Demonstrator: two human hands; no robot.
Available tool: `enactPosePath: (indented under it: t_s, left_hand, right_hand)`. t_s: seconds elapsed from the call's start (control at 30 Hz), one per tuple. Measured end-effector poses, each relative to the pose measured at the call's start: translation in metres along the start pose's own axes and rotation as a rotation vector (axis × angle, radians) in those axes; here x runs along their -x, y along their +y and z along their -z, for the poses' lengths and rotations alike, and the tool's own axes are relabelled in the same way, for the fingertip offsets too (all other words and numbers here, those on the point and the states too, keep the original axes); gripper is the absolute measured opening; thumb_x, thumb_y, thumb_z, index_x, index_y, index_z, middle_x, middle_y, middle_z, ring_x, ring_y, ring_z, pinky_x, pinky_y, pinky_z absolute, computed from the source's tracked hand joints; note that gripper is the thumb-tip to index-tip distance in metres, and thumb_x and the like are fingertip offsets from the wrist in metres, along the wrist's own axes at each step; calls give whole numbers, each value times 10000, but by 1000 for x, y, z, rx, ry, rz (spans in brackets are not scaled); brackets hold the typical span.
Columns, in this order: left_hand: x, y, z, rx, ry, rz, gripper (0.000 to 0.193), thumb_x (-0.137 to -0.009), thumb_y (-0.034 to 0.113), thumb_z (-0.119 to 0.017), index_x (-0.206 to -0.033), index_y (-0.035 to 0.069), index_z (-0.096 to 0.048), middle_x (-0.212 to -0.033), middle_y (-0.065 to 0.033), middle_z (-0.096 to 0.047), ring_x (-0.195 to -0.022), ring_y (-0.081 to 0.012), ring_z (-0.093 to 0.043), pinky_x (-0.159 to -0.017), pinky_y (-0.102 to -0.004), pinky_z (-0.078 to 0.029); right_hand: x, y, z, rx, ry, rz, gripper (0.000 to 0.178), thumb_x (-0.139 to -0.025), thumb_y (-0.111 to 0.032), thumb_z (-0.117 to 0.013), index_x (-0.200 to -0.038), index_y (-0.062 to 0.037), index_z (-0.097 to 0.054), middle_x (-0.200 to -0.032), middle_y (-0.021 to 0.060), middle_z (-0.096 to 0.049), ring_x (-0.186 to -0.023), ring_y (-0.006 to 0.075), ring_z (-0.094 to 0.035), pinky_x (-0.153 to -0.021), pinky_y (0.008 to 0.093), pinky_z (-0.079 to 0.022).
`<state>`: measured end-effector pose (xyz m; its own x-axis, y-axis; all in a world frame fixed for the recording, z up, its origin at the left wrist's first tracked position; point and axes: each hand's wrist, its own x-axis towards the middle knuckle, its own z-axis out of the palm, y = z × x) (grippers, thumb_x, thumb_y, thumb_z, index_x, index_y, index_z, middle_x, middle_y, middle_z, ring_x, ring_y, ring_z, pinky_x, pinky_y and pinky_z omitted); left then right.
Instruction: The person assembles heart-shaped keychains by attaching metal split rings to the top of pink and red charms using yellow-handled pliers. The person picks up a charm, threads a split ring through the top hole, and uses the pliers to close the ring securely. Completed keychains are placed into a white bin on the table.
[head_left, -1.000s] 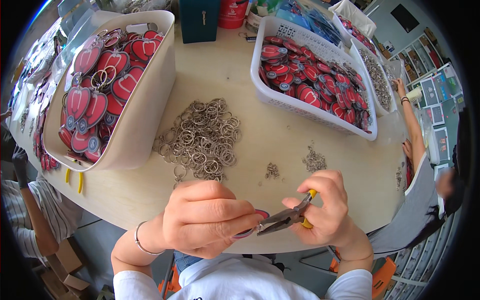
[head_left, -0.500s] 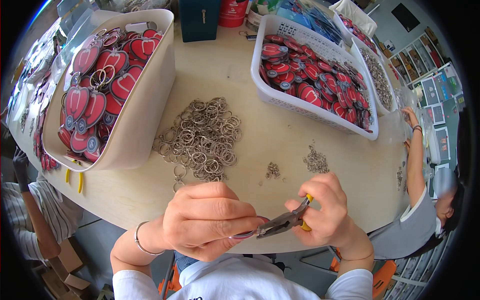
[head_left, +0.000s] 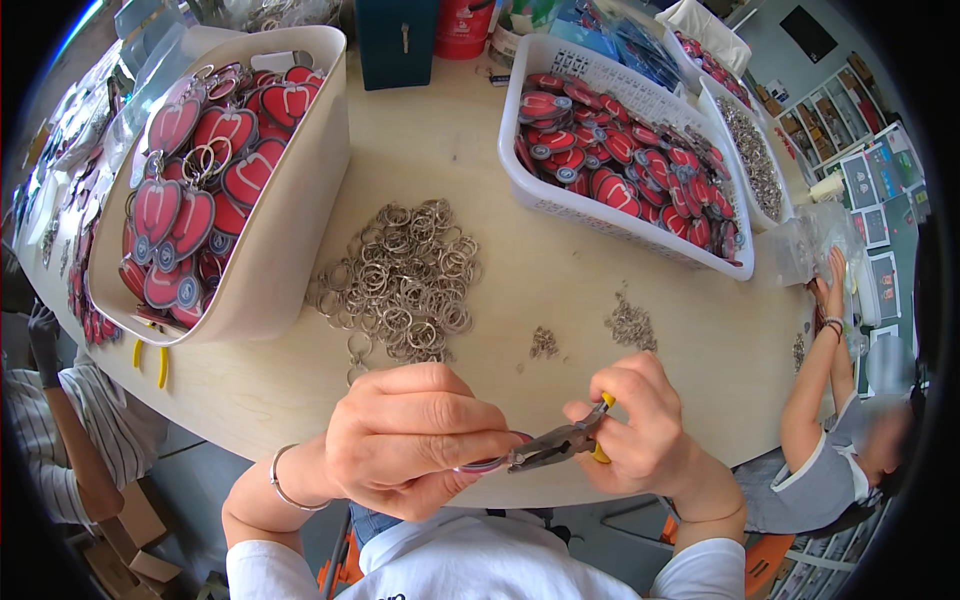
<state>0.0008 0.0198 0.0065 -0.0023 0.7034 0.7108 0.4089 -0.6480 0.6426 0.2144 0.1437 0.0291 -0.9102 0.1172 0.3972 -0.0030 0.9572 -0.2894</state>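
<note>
My left hand [head_left: 415, 435] is closed round a red, grey-edged keychain tag [head_left: 482, 466], most of it hidden by the fingers. In my right hand [head_left: 640, 425] is a pair of yellow-handled pliers [head_left: 560, 443], its jaws meeting the tag's right end. Whatever small metal piece sits between the jaws is too small to make out. Just beyond my left hand lies a heap of split key rings [head_left: 400, 280] with short chains. Two little piles of small metal links [head_left: 632, 325] lie past the pliers.
A deep cream bin [head_left: 325, 150] of finished-looking red keychains stands left, yellow-handled pliers [head_left: 162, 365] beside it. At the back right is a white basket [head_left: 620, 232] of red tags. Another long tray [head_left: 780, 205] holds metal parts. One person works at right [head_left: 815, 450], another at left [head_left: 75, 440].
The pliers and my right hand have shifted slightly left, still at the tag. My left hand has hardly moved. The person at right now has both arms stretched toward a clear plastic bag.
</note>
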Motion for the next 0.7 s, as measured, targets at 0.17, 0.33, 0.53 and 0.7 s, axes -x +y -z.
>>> enactPosePath:
  t_s: [0.17,0.33,0.53,0.7]
  left_hand:
    - [-8,6,12,-174,42,98,162,-691,-28,-669,-851,-30,-690,-800,-120,-670,-638,-209,-582,-562,-293,-461]
    - [-16,44,65,-943,484,33,147,-775,-57,-643,-917,-84,-666,-881,-145,-682,-782,-216,-632,-662,-297,-500]
    - [-30,10,165,-1516,509,213,211,-910,43,-574,-1086,56,-691,-1086,-103,-672,-953,-236,-651,-767,-305,-526]
    - [-25,3,168,-1690,125,576,254,-923,184,-575,-1102,19,-650,-1122,-136,-639,-977,-302,-624,-842,-364,-485]
  right_hand:
    - [-12,10,8,-96,59,-128,285,-654,-173,-789,-639,-4,-560,-890,103,-517,-776,270,-507,-655,375,-406]
    - [-39,99,25,56,391,-477,181,-696,-83,-771,-850,-22,-699,-889,91,-531,-870,266,-545,-762,358,-443]
    - [-57,164,12,447,99,-599,289,-605,-243,-844,-764,-57,-691,-931,107,-563,-943,281,-529,-831,406,-426]
    - [-69,170,5,425,30,-635,279,-616,-251,-841,-746,-55,-691,-925,103,-573,-941,294,-535,-828,409,-434]
